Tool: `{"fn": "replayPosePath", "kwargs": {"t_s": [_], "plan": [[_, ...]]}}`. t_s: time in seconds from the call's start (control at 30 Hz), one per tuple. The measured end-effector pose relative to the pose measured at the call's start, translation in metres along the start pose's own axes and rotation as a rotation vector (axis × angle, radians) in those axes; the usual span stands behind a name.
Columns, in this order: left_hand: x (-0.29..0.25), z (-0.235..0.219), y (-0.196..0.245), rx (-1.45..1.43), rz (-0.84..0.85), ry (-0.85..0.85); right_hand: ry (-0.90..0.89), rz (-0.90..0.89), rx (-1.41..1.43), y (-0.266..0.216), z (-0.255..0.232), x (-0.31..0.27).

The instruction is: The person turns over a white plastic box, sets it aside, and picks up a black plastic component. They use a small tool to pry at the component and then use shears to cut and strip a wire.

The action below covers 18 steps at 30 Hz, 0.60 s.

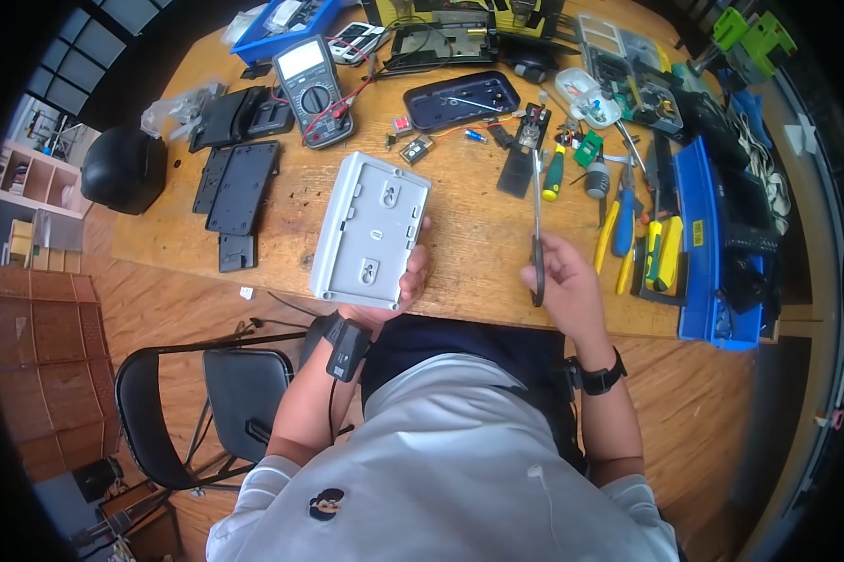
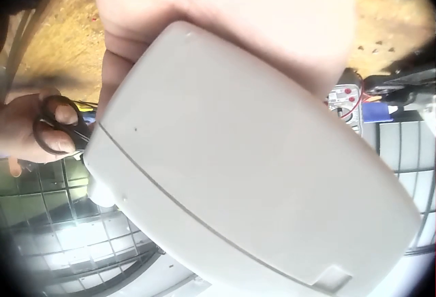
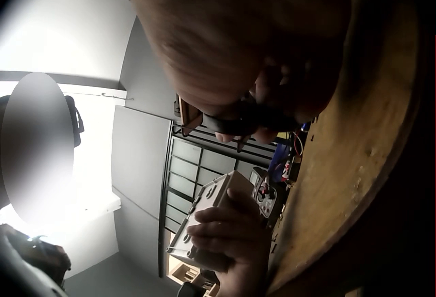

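Observation:
My left hand grips a light grey plastic case above the table's near edge, fingers round its right side. In the head view the case's back faces up, with keyhole slots and small screw posts at the corners. The left wrist view shows its smooth outer face, crossed by a thin seam. To the right, my right hand holds scissors by their black handles, blades pointing away from me. Fingers pass through the handle loops in the left wrist view. A gap separates scissors and case.
A multimeter with red leads lies behind the case, black plastic housings to its left. Screwdrivers, pliers and a yellow cutter lie at right, beside a blue bin. A black tray lies farther back.

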<state>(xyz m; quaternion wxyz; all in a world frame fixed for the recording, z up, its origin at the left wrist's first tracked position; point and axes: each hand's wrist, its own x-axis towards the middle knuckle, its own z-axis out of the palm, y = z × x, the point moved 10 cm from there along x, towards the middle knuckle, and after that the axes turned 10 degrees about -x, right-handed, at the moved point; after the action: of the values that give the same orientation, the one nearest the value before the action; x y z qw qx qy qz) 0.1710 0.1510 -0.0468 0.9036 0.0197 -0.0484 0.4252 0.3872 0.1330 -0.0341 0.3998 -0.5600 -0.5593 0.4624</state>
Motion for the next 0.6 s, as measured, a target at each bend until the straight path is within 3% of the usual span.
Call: {"fn": "replayPosePath", "kwargs": {"t_s": [0.33, 0.4, 0.43, 0.6], "plan": [[0.001, -0.007, -0.001, 0.120, 0.067, 0.126, -0.036, -0.027, 0.057, -0.016, -0.002, -0.007], [0.001, -0.007, -0.002, 0.127, 0.075, 0.106, -0.042, -0.050, 0.044, -0.022, -0.001, -0.008], [0.001, -0.008, -0.001, 0.142, 0.080, 0.110, -0.039, -0.145, 0.081, -0.031, 0.001, -0.006], [0.001, -0.005, -0.002, 0.156, 0.098, 0.116, -0.039, -0.017, 0.201, -0.019, 0.001, -0.002]]}}
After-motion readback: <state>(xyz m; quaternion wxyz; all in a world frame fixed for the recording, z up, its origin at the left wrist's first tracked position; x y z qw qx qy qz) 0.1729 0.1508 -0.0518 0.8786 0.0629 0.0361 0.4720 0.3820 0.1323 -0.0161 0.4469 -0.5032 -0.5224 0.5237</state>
